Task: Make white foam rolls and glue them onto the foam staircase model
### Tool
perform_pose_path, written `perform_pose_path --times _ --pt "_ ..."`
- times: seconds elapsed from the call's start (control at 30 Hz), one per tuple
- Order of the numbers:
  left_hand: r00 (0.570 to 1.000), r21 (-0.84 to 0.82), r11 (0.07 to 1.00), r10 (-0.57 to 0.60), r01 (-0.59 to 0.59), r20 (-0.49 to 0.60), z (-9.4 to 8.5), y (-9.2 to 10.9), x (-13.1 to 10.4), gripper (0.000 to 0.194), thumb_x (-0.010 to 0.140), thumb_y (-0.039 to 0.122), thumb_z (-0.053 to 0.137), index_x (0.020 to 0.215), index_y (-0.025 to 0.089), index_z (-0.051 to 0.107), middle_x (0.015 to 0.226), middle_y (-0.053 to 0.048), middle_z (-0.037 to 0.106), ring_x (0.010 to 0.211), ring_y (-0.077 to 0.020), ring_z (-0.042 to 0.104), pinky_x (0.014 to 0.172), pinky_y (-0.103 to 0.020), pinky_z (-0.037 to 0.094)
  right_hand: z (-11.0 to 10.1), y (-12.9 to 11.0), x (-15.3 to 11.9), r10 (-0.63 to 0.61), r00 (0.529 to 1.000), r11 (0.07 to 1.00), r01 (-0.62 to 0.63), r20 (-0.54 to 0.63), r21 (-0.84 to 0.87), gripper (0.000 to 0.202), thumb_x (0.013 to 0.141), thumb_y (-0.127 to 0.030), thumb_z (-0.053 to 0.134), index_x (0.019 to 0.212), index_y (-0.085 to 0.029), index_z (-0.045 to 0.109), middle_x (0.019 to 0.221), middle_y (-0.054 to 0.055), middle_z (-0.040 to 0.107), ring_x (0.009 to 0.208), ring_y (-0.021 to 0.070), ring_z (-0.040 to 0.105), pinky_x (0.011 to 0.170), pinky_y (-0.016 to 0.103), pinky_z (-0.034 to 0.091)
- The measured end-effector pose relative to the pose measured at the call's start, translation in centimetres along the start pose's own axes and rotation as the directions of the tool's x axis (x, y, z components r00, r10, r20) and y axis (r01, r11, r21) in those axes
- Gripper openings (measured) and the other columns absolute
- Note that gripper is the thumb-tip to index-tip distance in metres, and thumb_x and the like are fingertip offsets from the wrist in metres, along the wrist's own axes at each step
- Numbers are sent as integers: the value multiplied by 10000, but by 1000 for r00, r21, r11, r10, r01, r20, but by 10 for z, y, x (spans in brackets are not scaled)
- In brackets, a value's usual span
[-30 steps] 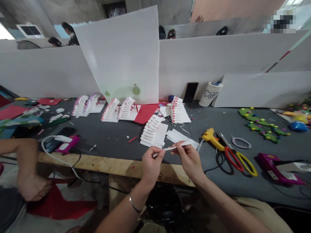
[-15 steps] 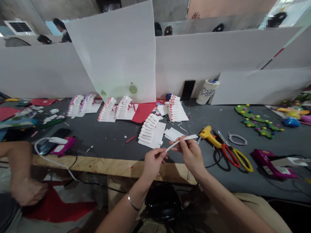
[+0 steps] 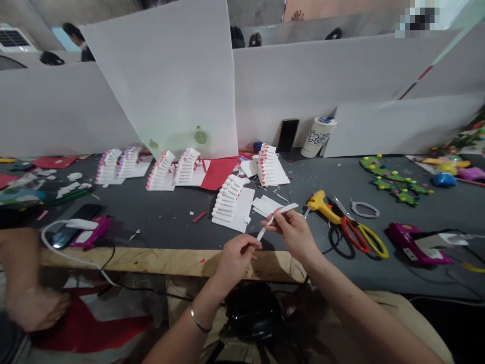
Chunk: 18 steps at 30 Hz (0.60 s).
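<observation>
"Hands, and where's the strip?"

"Narrow white strip (image 3: 288, 208) slants across the centre, just right of middle. I see the right hand (image 3: 297, 235) pinching it partway along, thumb against fingers. Left hand (image 3: 237, 257), lower centre: fingers curled, tips at the strip's lower end. Whether they grip it, I can't tell."

"Nearby?"

"White cards (image 3: 265, 204) just beyond the right hand; yellow glue gun (image 3: 322, 205) and scissors (image 3: 349, 230) right of centre. Ribbed white card piece (image 3: 228, 199) mid-frame, flat on the dark tabletop (image 3: 170, 222)."
</observation>
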<state>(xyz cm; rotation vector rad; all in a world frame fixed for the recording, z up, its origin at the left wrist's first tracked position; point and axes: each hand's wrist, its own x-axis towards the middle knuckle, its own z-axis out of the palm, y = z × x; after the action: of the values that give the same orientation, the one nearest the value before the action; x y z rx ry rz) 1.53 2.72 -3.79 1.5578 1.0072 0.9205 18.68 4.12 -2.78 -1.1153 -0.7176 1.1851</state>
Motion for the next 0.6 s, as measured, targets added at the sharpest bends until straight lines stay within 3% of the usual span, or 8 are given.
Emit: perform_pose_path --times 0.1,0.2,0.3,0.43,0.5,0.6 --pt "973 240 948 176 -208 148 -12 7 -3 227 829 128 507 900 180 715 896 -73 740 798 -161 693 755 -278 569 1 1 1 53 999 999 -53 5 -10 439 599 -558 783 736 -192 584 710 5 657 653 189 703 619 306 591" --pt "907 345 859 268 -378 325 -26 13 -2 296 840 97 497 1035 194 697 996 -72 741 917 -166 693 861 -289 542 3 1 2 118 992 993 -119 49 16 429 577 -533 803 713 -188 588 706 2 657 649 174 703 612 276 587" --pt "837 374 781 327 -501 439 -36 13 0 297 884 129 481 1093 208 676 1025 -73 739 932 -160 697 849 -270 545 5 -1 0 184 978 980 -189 94 56 413 578 -500 819 706 -182 589 704 -2 657 652 155 704 606 244 585" --pt "762 353 699 438 -622 476 -42 13 5 269 896 127 470 1029 204 690 955 -81 743 889 -152 700 796 -237 548 6 -1 -1 215 967 970 -228 133 89 428 557 -503 834 696 -175 598 687 -5 652 650 149 705 588 219 583" --pt "761 351 699 436 -622 480 -42 14 8 268 892 121 462 980 206 700 942 -84 736 873 -149 695 779 -233 547 6 -1 -2 213 967 970 -226 139 86 427 564 -509 830 696 -175 598 687 -4 652 646 147 703 588 220 584" --pt "820 380 749 373 -542 434 -40 16 9 235 891 149 479 904 200 708 937 -89 729 865 -158 689 775 -246 544 6 -2 -3 183 973 979 -193 143 65 423 589 -512 814 715 -175 592 703 0 659 645 145 701 595 230 588"
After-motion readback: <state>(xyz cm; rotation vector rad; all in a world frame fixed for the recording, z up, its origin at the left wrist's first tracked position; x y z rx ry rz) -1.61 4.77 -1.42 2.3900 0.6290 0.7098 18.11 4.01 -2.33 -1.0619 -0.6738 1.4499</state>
